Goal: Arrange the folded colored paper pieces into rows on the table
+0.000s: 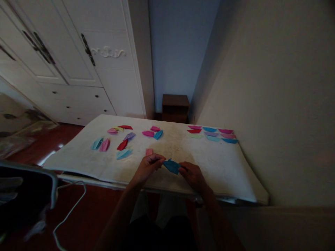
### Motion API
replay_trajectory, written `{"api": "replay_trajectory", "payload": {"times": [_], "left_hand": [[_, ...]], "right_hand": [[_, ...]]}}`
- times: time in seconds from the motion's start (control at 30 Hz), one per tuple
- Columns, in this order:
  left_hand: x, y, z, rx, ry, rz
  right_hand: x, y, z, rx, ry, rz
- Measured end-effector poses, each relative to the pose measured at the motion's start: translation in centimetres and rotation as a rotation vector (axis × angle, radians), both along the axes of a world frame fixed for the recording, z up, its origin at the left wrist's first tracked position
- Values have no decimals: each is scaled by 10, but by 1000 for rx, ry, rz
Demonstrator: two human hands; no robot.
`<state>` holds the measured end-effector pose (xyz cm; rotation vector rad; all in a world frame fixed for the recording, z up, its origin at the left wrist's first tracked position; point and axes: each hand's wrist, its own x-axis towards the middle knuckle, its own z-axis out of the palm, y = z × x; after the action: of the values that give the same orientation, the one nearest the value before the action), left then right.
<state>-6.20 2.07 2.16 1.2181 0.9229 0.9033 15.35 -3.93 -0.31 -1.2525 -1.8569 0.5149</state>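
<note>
A blue folded paper boat is held between my two hands, just above the near part of the table. My left hand pinches its left end, and my right hand grips its right end. Just beyond my left hand lies a pink folded paper, partly hidden by the fingers. Farther left, a light blue folded paper and a red one rest on the table. At the back right, folded paper boats such as a red one sit in short columns.
The white-topped table meets a wall on the right. Several more coloured folded papers, including a pink one, lie at left. Behind stand a white wardrobe and a small brown cabinet. A dark bin-like container is at lower left.
</note>
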Motion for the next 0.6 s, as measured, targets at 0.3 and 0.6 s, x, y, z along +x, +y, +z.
{"api": "replay_trajectory", "payload": {"times": [0.3, 0.6], "left_hand": [[35, -6, -4, -68, -291, 26], [84, 11, 21, 83, -150, 137]], "right_hand": [[-1, -10, 3, 75, 131, -182], [11, -12, -1, -191, 433, -294]]}}
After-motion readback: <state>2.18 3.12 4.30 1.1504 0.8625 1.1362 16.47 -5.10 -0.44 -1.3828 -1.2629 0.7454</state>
